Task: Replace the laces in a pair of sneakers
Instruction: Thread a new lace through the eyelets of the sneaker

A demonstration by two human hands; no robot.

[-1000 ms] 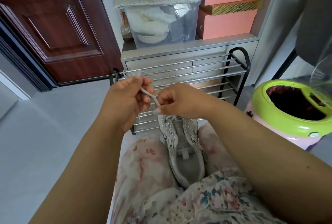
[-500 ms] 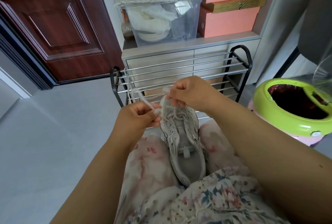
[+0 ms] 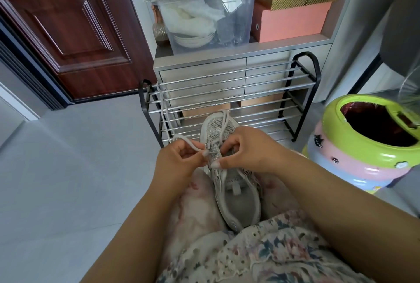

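Upright, pale grey sneaker [image 3: 229, 176], white lace [image 3: 167, 114] dangling.

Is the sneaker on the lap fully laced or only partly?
Partly laced. The lace crosses only near the sneaker's toe; the left hand pinches a loose lace end at an eyelet.

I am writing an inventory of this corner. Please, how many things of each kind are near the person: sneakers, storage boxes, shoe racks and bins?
Grey mesh sneaker: 1
Pink cardboard storage boxes: 2
Clear plastic storage box: 1
Black and chrome metal shoe rack: 1
Green-topped round bin: 1
Total: 6
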